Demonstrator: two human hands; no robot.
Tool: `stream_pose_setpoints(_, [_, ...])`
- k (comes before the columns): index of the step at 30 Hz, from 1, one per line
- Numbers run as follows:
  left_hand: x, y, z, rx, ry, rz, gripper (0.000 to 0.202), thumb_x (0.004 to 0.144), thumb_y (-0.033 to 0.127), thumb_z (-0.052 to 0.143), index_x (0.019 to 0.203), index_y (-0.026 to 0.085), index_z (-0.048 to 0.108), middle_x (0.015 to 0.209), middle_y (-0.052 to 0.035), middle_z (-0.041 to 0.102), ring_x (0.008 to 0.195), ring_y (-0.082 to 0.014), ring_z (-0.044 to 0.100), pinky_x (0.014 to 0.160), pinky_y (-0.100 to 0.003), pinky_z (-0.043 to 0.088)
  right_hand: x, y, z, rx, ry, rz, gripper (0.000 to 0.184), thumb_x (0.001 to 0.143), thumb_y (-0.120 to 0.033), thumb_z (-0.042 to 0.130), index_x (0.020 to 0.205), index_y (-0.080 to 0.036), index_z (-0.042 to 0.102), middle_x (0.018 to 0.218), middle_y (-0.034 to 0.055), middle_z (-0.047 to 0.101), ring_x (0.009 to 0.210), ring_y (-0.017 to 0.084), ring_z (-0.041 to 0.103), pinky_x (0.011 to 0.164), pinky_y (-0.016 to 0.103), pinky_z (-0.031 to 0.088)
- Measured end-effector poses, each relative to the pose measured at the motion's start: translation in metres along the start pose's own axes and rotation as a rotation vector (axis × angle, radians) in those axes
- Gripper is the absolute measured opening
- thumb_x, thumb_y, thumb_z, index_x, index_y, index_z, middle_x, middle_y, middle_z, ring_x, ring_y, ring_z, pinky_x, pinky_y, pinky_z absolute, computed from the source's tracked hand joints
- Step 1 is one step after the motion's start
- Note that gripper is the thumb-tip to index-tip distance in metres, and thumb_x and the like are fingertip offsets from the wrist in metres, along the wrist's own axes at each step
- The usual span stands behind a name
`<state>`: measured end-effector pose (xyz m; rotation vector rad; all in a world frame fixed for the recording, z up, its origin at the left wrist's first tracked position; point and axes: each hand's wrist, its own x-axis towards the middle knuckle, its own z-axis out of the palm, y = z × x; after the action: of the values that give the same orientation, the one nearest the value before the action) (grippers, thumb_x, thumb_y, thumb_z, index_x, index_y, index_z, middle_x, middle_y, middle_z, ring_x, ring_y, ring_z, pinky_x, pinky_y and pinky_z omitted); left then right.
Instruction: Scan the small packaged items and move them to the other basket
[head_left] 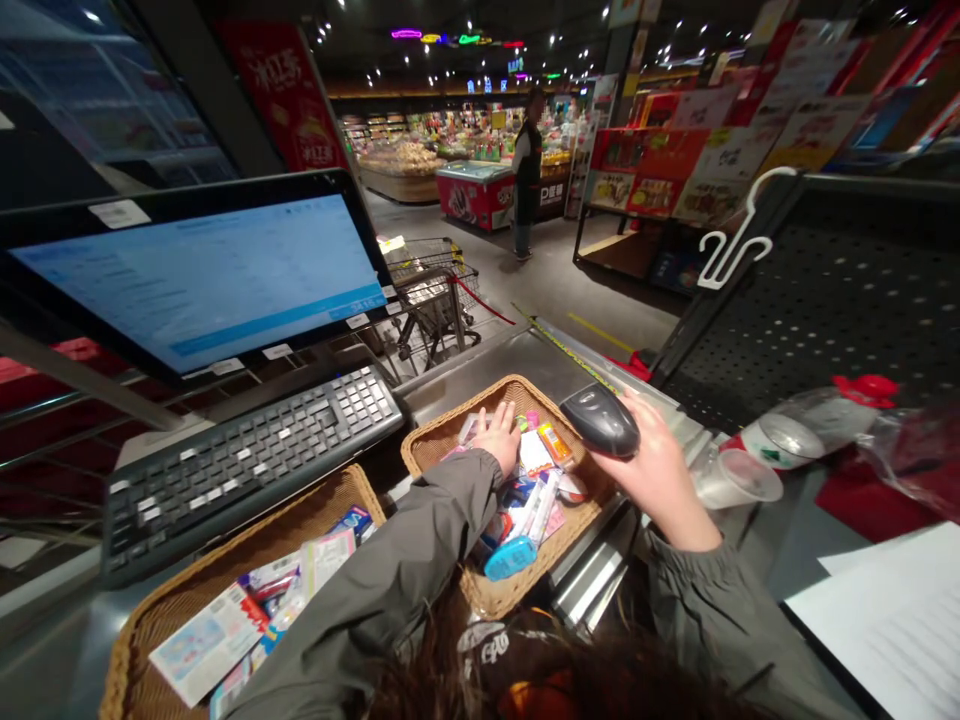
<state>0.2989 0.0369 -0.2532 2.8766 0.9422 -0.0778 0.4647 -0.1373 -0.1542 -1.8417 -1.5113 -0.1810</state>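
Observation:
My right hand (pixel 654 470) grips a black handheld barcode scanner (pixel 602 420) over the right edge of a wicker basket (pixel 499 598). My left hand (pixel 499 436) reaches into that basket, fingers spread and lying over small packaged goods at its far end; whether it touches one I cannot tell. Beside it are an orange packet (pixel 555 445) and a white card (pixel 534 453). Nearer me lie white tube-like packs (pixel 541 508) and a blue oval item (pixel 511 558). A second wicker basket (pixel 135 640) at the left holds boxes and packets, partly covered by my left sleeve.
A keyboard (pixel 255 470) and a lit monitor (pixel 202 280) stand at left. Plastic cups (pixel 739 478), a red-capped bottle (pixel 847 405) and paper sheets (pixel 885 620) are at right. A white hook (pixel 739 240) hangs on a black perforated panel. Beyond are a shopping cart (pixel 435 290) and a standing person (pixel 527 175).

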Motion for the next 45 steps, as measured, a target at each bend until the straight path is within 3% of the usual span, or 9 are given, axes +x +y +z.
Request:
stream_pose_setpoints(7, [0.003,0.009,-0.002,-0.076,-0.001,-0.035,0.032,0.09,0.035,0.052,0.107,0.017,0.071,0.158,-0.0145,0.033,0.149,-0.0348,0.02,0.117,-0.065,0.015,0.004,0.003,0.006,0.049,0.035,-0.009,0.044,0.081,-0.043,0.067,0.119,-0.021,0.061,0.126,0.0142,0.063,0.134,0.036,0.046,0.111,0.06,0.035])
stream_pose_setpoints(12, [0.01,0.018,-0.008,-0.108,-0.002,-0.045,0.032,0.088,0.036,0.053,0.106,0.02,0.073,0.151,-0.0102,0.046,0.149,-0.032,0.021,0.119,-0.065,0.009,0.005,-0.004,0.003,0.073,0.043,-0.035,0.044,0.08,-0.044,0.068,0.117,-0.021,0.062,0.124,0.0143,0.064,0.133,0.037,0.047,0.111,0.061,0.035])
stream_pose_setpoints(17, [-0.005,0.007,-0.044,-0.131,0.065,-0.136,0.024,0.085,0.031,0.055,0.094,0.021,0.076,0.152,-0.0067,0.045,0.148,-0.035,0.023,0.116,-0.07,0.014,-0.002,-0.005,-0.005,0.067,0.059,-0.039,0.044,0.081,-0.044,0.065,0.118,-0.021,0.061,0.126,0.015,0.063,0.133,0.037,0.048,0.11,0.061,0.038])
stream_pose_setpoints(20, [-0.036,-0.012,-0.086,-0.155,0.229,-0.143,0.021,0.086,0.03,0.055,0.081,0.021,0.074,0.15,-0.0046,0.048,0.148,-0.0347,0.024,0.115,-0.071,0.015,-0.004,-0.009,-0.006,0.066,0.075,-0.059,0.045,0.081,-0.044,0.065,0.118,-0.02,0.06,0.127,0.0156,0.062,0.133,0.037,0.048,0.109,0.06,0.039])
stream_pose_setpoints(25, [-0.115,-0.049,-0.158,-0.198,0.554,-0.211,0.025,0.093,0.033,0.047,0.087,0.02,0.069,0.15,-0.0065,0.047,0.148,-0.0328,0.025,0.114,-0.069,0.023,-0.001,-0.027,-0.006,0.087,0.099,-0.167,0.047,0.084,-0.048,0.062,0.121,-0.019,0.057,0.124,0.0164,0.063,0.132,0.037,0.048,0.109,0.06,0.039])
stream_pose_setpoints(30, [-0.197,-0.077,-0.203,-0.127,0.827,-0.257,0.031,0.095,0.037,0.043,0.088,0.019,0.068,0.149,-0.0079,0.048,0.146,-0.0316,0.03,0.115,-0.062,0.027,0.008,-0.061,-0.009,0.128,0.079,-0.303,0.044,0.082,-0.045,0.064,0.119,-0.021,0.058,0.125,0.0157,0.061,0.134,0.039,0.045,0.109,0.063,0.037])
stream_pose_setpoints(36, [-0.262,-0.083,-0.221,-0.006,1.021,-0.35,0.03,0.094,0.038,0.045,0.085,0.02,0.067,0.15,-0.007,0.047,0.147,-0.0307,0.027,0.117,-0.056,0.027,0.008,-0.132,-0.007,0.191,0.003,-0.485,0.041,0.082,-0.038,0.062,0.119,-0.022,0.059,0.134,0.0151,0.057,0.141,0.04,0.037,0.114,0.069,0.023])
stream_pose_setpoints(40, [-0.29,-0.082,-0.222,0.019,1.047,-0.41,0.028,0.093,0.038,0.047,0.084,0.02,0.067,0.152,-0.0053,0.044,0.149,-0.0319,0.023,0.116,-0.061,0.023,0.001,-0.172,0.0,0.214,-0.016,-0.577,0.036,0.084,-0.037,0.059,0.116,-0.022,0.062,0.136,0.0155,0.054,0.142,0.041,0.034,0.113,0.071,0.022])
stream_pose_setpoints(45, [-0.322,-0.094,-0.222,-0.046,1.066,-0.469,0.028,0.092,0.037,0.047,0.083,0.02,0.067,0.149,-0.0059,0.048,0.148,-0.0325,0.025,0.115,-0.063,0.024,-0.008,-0.2,0.008,0.21,-0.051,-0.626,0.036,0.083,-0.036,0.062,0.116,-0.022,0.061,0.137,0.016,0.053,0.143,0.041,0.032,0.112,0.073,0.022])
